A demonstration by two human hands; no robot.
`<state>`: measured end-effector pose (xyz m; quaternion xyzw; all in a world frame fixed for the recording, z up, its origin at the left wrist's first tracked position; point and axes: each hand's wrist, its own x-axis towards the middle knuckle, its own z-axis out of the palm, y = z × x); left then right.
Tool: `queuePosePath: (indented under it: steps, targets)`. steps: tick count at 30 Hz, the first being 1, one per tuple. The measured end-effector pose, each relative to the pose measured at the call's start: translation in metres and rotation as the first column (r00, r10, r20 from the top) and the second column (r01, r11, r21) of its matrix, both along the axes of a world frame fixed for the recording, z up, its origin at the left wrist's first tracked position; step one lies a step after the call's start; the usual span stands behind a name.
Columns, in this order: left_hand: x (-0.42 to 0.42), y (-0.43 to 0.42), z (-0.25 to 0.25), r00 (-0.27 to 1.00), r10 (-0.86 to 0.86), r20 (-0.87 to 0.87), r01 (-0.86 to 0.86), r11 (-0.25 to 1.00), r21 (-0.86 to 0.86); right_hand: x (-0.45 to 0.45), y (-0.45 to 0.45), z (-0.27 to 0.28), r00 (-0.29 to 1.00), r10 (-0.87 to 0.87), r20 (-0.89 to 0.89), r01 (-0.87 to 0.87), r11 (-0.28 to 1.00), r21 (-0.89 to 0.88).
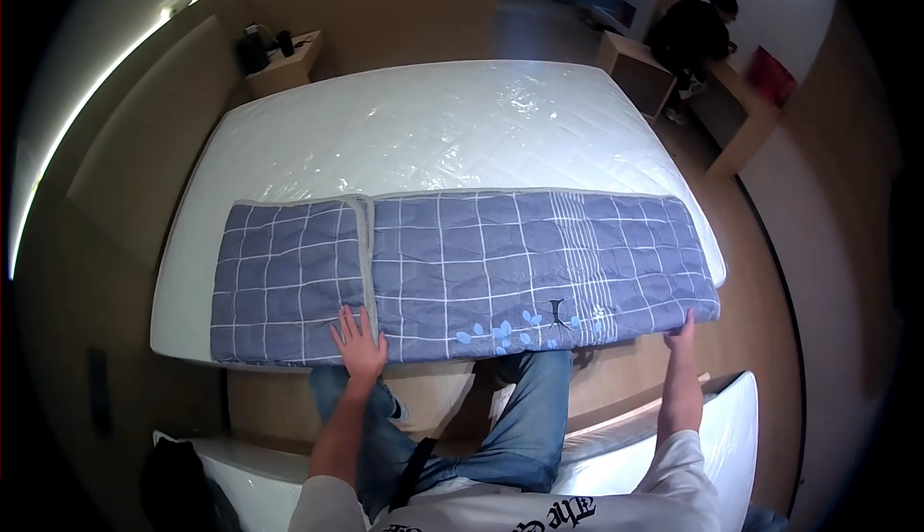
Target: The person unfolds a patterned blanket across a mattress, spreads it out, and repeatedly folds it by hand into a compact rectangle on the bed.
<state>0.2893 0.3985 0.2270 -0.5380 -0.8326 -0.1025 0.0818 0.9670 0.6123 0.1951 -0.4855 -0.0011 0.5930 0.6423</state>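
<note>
A blue-grey checked quilted mattress pad (462, 258) lies folded in a long strip along the near side of the mattress (423, 128), which is wrapped in clear plastic. A grey-bound edge splits its top layer into a short left part and a longer right part with light blue leaves printed on it. My left hand (360, 347) lies flat with fingers spread on the pad's near edge, beside that bound edge. At the near right corner, my right hand (681, 330) pinches the pad's edge; some of its fingers are hidden underneath.
Behind me stands another plastic-wrapped mattress (727, 436). A bedside table (289, 62) with dark items stands at the far left. At the far right, a person in dark clothes (691, 36) sits by a wooden desk (746, 113) bearing a red bag (770, 77).
</note>
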Motion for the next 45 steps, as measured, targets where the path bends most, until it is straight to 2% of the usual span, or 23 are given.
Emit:
queuePosePath:
  steps: [3,4,5,6,8,9,11,17,19,22,24,25,26,27,35,36,37,39,40,41,42,43,45]
  targets:
    - [0.001,-0.002,0.004,1.000,-0.009,0.025,0.008,1.000,0.030,0.018,0.017,0.015,0.953,0.223,0.206,-0.241,0.968,0.067]
    - [0.002,-0.003,0.004,1.000,0.000,0.025,-0.001,1.000,0.029,0.002,0.015,0.051,0.837,0.146,0.527,-0.127,0.989,-0.073]
    - [0.002,-0.003,0.004,1.000,-0.002,0.017,0.002,1.000,0.031,-0.016,0.017,0.079,0.606,0.106,0.789,0.033,0.987,-0.158]
    - [0.001,-0.002,0.005,1.000,-0.006,0.008,0.006,0.999,0.035,-0.025,0.024,0.085,0.606,0.106,0.788,0.028,0.988,-0.155]
    - [0.001,-0.002,0.007,1.000,-0.005,0.023,0.005,0.999,0.042,-0.040,0.041,0.099,0.603,-0.122,0.788,-0.103,0.968,0.229]
    - [0.001,-0.004,0.008,0.999,-0.011,0.036,0.010,0.999,0.040,-0.088,0.029,0.141,0.543,-0.165,0.823,-0.171,0.938,0.301]
    - [0.001,-0.004,0.008,0.999,-0.007,0.031,0.006,0.999,0.039,-0.118,0.035,0.146,0.291,-0.173,0.941,-0.365,0.889,0.276]
    - [0.000,-0.006,0.010,0.999,-0.015,0.049,0.013,0.999,0.047,-0.289,-0.046,0.153,0.035,-0.351,0.936,-0.624,0.723,0.295]
    - [0.000,-0.009,0.010,0.998,-0.020,0.064,0.016,0.998,0.052,-0.326,-0.067,0.138,0.088,-0.319,0.944,-0.782,0.565,0.264]
    - [-0.001,-0.005,0.011,0.996,-0.010,0.086,0.002,0.995,0.097,-0.370,-0.104,0.125,-0.051,-0.312,0.949,-0.889,0.446,0.099]
    - [0.004,0.001,0.009,0.974,-0.070,0.217,-0.013,0.934,0.357,-0.382,-0.121,0.103,-0.064,-0.283,0.957,-0.915,0.400,0.058]
    - [0.008,0.006,0.009,0.975,-0.068,0.210,-0.012,0.934,0.357,-0.385,-0.126,0.088,-0.119,-0.261,0.958,-0.944,0.329,-0.027]
    - [0.014,0.016,0.010,0.829,-0.105,0.550,-0.131,0.919,0.372,-0.387,-0.130,0.078,-0.180,-0.243,0.953,-0.960,0.257,-0.116]
    - [0.019,0.025,0.011,0.563,-0.151,0.812,-0.248,0.907,0.341,-0.387,-0.131,0.069,-0.181,-0.245,0.953,-0.959,0.258,-0.116]
    - [0.028,0.100,0.007,0.589,0.002,0.808,-0.216,0.964,0.155,-0.392,-0.149,0.098,-0.331,-0.136,0.934,-0.912,0.302,-0.279]
    - [0.022,0.105,0.009,0.404,-0.126,0.906,-0.174,0.962,0.211,-0.391,-0.151,0.098,-0.316,-0.298,0.901,-0.906,0.375,-0.194]
    - [0.018,0.111,0.012,0.193,-0.238,0.952,-0.147,0.952,0.268,-0.386,-0.151,0.089,-0.323,-0.292,0.900,-0.901,0.387,-0.197]
    - [0.019,0.102,0.040,0.101,-0.294,0.950,-0.169,0.936,0.308,-0.373,-0.147,0.060,0.008,0.091,0.996,-0.723,0.689,-0.057]
    - [0.018,0.097,0.044,-0.007,-0.371,0.929,-0.225,0.906,0.360,-0.369,-0.153,0.053,0.199,0.086,0.976,-0.558,0.829,0.040]
    - [0.015,0.093,0.041,-0.108,-0.444,0.889,-0.284,0.871,0.400,-0.368,-0.160,0.052,0.207,0.083,0.975,-0.550,0.834,0.045]
    - [0.014,0.085,0.038,-0.093,-0.373,0.923,-0.287,0.898,0.333,-0.366,-0.168,0.052,0.510,0.341,0.790,-0.519,0.854,-0.034]
    - [0.011,0.078,0.022,-0.091,-0.373,0.923,-0.276,0.900,0.337,-0.365,-0.175,0.054,0.733,0.507,0.453,-0.516,0.849,-0.116]
    - [0.007,0.073,-0.011,0.071,0.037,0.997,-0.197,0.980,-0.022,-0.374,-0.179,0.050,0.725,0.531,0.438,-0.514,0.841,-0.169]
